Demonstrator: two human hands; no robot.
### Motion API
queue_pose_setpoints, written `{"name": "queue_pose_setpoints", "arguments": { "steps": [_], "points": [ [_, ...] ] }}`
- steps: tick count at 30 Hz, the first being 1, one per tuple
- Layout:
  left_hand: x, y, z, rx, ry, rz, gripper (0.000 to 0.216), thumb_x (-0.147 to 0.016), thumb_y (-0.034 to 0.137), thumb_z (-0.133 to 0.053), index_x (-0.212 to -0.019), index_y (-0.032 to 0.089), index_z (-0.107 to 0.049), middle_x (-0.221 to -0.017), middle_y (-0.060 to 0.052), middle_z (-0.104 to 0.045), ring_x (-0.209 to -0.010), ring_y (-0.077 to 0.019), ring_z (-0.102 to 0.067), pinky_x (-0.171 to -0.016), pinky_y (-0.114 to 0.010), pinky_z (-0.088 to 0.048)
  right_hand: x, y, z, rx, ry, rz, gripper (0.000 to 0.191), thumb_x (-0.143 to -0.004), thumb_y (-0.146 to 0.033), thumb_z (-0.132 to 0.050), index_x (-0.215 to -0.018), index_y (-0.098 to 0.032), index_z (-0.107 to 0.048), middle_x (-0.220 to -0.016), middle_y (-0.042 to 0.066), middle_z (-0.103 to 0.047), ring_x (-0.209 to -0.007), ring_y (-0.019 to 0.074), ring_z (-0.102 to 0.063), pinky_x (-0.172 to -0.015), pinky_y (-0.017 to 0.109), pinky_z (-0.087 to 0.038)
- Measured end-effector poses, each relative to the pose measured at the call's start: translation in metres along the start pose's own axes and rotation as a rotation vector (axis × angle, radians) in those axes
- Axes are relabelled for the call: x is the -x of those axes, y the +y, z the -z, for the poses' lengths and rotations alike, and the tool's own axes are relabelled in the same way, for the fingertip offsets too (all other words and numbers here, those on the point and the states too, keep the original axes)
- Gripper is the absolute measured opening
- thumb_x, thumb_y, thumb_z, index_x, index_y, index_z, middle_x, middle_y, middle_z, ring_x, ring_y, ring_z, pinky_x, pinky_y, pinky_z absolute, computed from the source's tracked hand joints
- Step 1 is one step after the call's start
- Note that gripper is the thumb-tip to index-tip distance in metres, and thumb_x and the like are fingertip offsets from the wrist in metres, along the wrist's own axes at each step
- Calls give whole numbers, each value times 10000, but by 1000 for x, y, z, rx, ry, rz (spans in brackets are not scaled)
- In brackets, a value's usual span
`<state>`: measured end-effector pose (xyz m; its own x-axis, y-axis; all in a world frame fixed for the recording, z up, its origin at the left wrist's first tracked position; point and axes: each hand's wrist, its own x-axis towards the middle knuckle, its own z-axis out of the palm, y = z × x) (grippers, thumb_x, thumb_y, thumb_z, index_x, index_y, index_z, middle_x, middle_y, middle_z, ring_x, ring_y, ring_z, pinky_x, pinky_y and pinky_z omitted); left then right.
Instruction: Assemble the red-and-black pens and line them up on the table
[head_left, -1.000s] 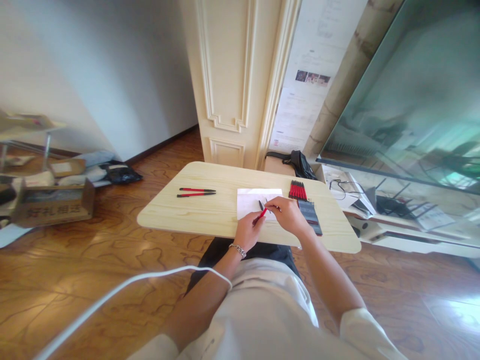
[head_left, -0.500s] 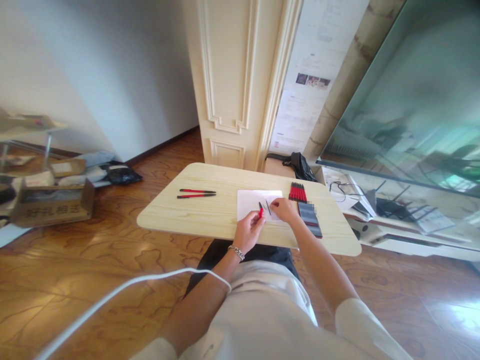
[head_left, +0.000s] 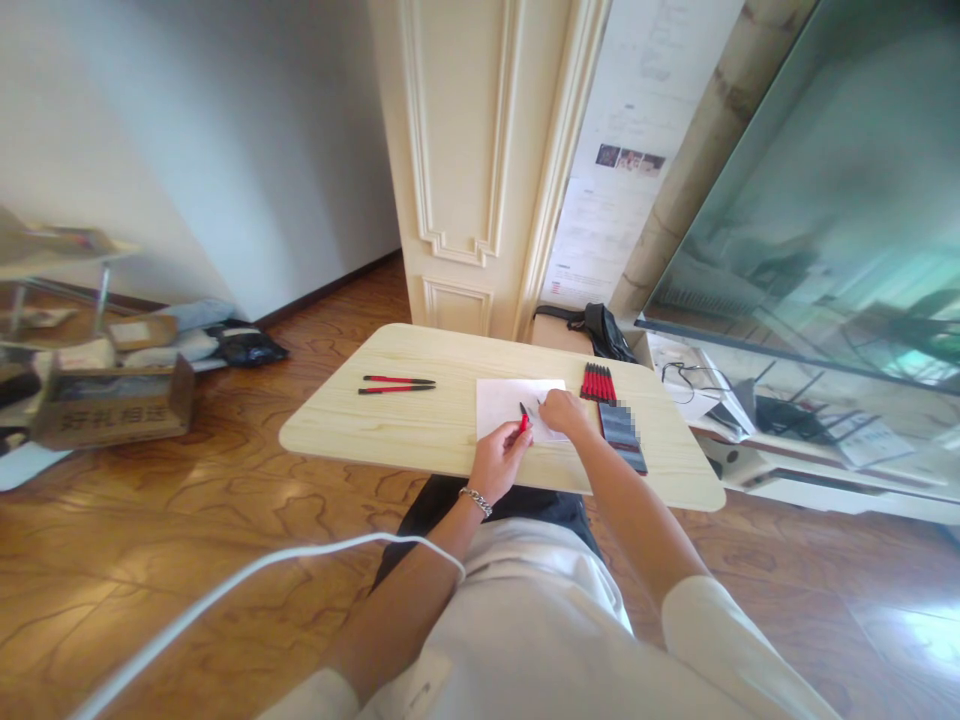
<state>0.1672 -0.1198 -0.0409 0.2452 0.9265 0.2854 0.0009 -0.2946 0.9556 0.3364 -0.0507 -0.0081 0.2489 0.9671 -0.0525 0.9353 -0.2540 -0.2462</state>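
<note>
pale matt wood table [head_left: 420, 440]; white matt paper [head_left: 502, 402]; glossy wood floor [head_left: 150, 520].

red pen [head_left: 523, 419] | black tip up, tilted | over white paper [head_left: 501, 404] lying flat on table

The person is wearing a white short-sleeved shirt, its sleeves ending near the bottom edge of the frame, and dark trousers showing just below the table's near edge at centre. A silver chain bracelet [head_left: 475, 500] is circling the left wrist. Both forearms are showing bare, the hands without gloves.
</note>
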Motion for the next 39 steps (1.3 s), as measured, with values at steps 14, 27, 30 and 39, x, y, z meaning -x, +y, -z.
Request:
{"name": "queue_pose_setpoints", "arguments": {
  "steps": [14, 27, 30, 39],
  "points": [
    [1, 0, 0, -45, -20, -10, 376, -838, 464, -551, -1056, 179, -665, -870, -58, -717, -795, -195, -676, -729, -286, -533, 45, -7, 37, -1134, 281, 345, 327, -819, -400, -514, -1015, -152, -597, -823, 45, -646, -721, 129, -599, -591, 215, -449],
    [1, 2, 1, -62, -30, -26, 387, -851, 459, -537, -1080, 170, -656, -910, -63, -717, -801, -185, -669, -747, -279, -523, 61, -16, 24, -1139, 249, 404, 236, -778, -385, -607, -876, -172, -639, -757, 36, -651, -688, 148, -583, -593, 256, -434],
    [1, 4, 1, -78, -24, -23, 379, -857, 459, -527, -1062, 171, -661, -869, -55, -715, -767, -174, -663, -708, -264, -518, 67, -14, 16, -1022, 208, 414, 240, -782, -401, -600, -834, -174, -659, -781, 36, -663, -715, 154, -584, -668, 272, -446],
    [2, 9, 3, -105, -41, -34, 383, -866, 463, -510, -1043, 161, -665, -790, -44, -695, -698, -154, -633, -625, -233, -483, 71, -7, 8, -981, 151, 422, 255, -817, -410, -550, -801, -180, -660, -769, 30, -654, -713, 149, -565, -664, 261, -435]
  ]
}}
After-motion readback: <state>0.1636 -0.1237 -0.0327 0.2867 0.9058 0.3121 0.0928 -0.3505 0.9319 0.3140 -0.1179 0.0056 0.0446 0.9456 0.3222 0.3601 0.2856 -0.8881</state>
